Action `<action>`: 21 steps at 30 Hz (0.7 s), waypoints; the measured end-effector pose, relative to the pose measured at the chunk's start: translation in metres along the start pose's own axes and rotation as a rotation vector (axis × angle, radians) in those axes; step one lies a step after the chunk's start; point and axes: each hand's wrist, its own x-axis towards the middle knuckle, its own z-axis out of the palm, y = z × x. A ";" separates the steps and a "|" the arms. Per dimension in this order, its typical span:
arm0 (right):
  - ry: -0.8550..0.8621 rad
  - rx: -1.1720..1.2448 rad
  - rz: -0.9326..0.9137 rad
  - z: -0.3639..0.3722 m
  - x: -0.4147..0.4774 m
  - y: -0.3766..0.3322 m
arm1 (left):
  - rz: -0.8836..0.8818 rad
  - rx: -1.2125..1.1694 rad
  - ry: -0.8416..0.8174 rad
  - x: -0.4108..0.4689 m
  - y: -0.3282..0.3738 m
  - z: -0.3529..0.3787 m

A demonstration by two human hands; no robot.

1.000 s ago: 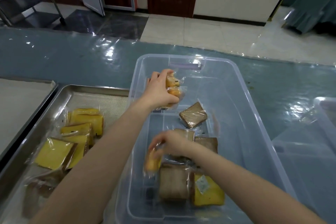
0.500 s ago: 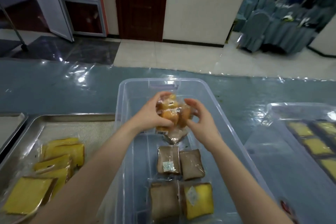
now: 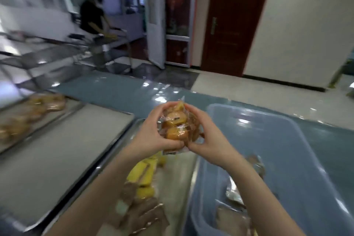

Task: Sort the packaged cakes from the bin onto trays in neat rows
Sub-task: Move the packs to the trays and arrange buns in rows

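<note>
We see both hands raised above the table, and a bundle of packaged cakes [image 3: 175, 126] is pressed between them. The left hand [image 3: 153, 136] curls around its left side, the right hand [image 3: 206, 141] closes on its right side, thumbs meeting under it. The bundle hangs over the far edge of the middle tray [image 3: 178, 176], where yellow cakes [image 3: 142, 175] and brown cakes [image 3: 141, 209] lie. The clear bin [image 3: 287, 159] stands just beside this tray, at the right.
</note>
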 end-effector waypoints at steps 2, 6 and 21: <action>-0.069 0.030 -0.060 0.046 0.025 -0.027 | -0.041 0.029 0.107 -0.026 0.000 -0.053; -0.221 0.120 -0.170 0.146 0.070 -0.075 | -0.113 0.075 0.290 -0.083 -0.007 -0.156; -0.507 0.192 -0.155 0.495 0.215 -0.205 | -0.259 0.279 0.439 -0.191 -0.126 -0.512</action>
